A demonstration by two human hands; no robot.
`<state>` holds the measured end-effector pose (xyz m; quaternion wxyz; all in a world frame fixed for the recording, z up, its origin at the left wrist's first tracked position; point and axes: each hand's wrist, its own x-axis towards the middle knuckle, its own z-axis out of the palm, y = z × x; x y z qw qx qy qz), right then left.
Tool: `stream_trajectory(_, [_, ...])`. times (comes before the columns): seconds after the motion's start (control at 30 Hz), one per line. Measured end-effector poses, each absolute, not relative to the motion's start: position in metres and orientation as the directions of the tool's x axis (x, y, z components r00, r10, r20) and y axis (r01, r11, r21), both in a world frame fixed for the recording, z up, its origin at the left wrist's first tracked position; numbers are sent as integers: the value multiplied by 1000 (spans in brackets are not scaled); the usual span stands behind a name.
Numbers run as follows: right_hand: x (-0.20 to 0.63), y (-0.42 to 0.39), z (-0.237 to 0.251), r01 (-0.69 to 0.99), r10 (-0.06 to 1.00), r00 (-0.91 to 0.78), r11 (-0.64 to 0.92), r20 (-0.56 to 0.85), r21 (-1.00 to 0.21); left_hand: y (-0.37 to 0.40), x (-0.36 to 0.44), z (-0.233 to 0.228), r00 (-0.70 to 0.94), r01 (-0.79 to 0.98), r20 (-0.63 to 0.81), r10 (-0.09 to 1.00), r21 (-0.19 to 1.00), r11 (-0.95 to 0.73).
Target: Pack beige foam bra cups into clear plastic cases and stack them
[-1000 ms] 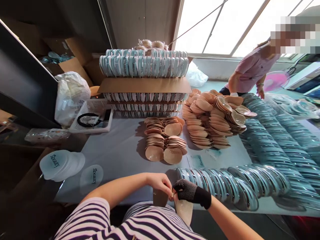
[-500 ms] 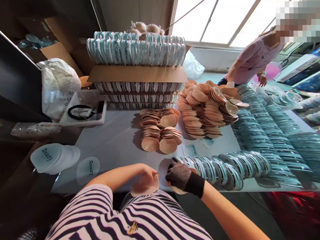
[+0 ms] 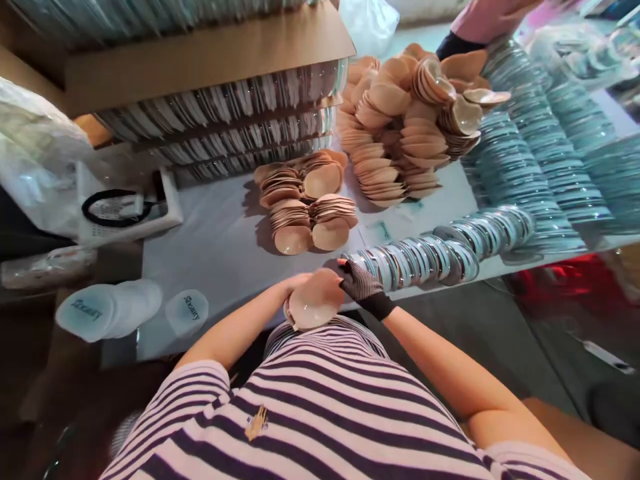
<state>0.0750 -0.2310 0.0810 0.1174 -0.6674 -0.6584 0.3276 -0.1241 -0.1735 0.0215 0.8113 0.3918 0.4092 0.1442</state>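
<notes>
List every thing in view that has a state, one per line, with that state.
Left hand: bare, grip shut on the beige cup.
Right hand: in a black mesh glove, grip on the beige cup's edge.
Beige cup: held at the table edge, hollow side up.
Small cup stacks: nested, lying on the table.
Big cup pile: heaped.
Row of teal-rimmed packs: leaning, overlapped.
Frosted lids: stacked, toppled sideways.

printed words on the pale blue lids at my left

the frosted lid stack (image 3: 107, 309) carries dark script on its front face that looks like "beauty", seen tilted and partly blurred. the single lid (image 3: 187, 311) just beside it on the bench (image 3: 220, 233) shows the same word. a small slip (image 3: 383, 231) by the cup piles has teal print too small for me to read.
</notes>
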Motion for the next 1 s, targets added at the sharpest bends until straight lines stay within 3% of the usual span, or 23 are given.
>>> stream_trajectory(0.1, [87,-223,65,773,918,-27,-232,-396,-591,-155,-111,21,661,170,-642,388,632,756])
stream_trajectory(0.27, [88,-205,70,807,926,-116,-124,-360,-577,-153,-102,31,707,186,-659,257,523,832])
stream_trajectory(0.37, [94,-205,80,859,908,-116,-112,-403,-500,-163,-108,36,760,80,-598,254,475,876])
stream_trajectory(0.47, [114,-193,80,838,884,-146,-128,-444,-530,-175,-114,39,747,91,-604,278,508,857])
stream_trajectory(0.57, [163,-160,69,836,912,-3,-223,-410,-502,-185,-115,44,704,115,-639,310,533,838])
stream_trajectory(0.67, [221,-120,51,932,917,108,-228,-384,-282,-192,-113,49,686,121,-688,236,428,896])
stream_trajectory(0.73, [246,-101,37,992,901,34,-83,-432,-95,-194,-112,51,634,126,-746,204,359,925])
stream_trajectory(0.8, [254,-89,22,996,864,-80,90,-497,-4,-194,-110,49,556,89,-791,256,363,928])
stream_trajectory(0.87, [249,-81,8,990,832,-123,144,-541,-4,-193,-108,45,496,42,-803,331,403,914])
stream_trajectory(1.0, [238,-67,-2,996,791,-80,47,-606,-71,-187,-103,35,422,-5,-823,379,416,909])
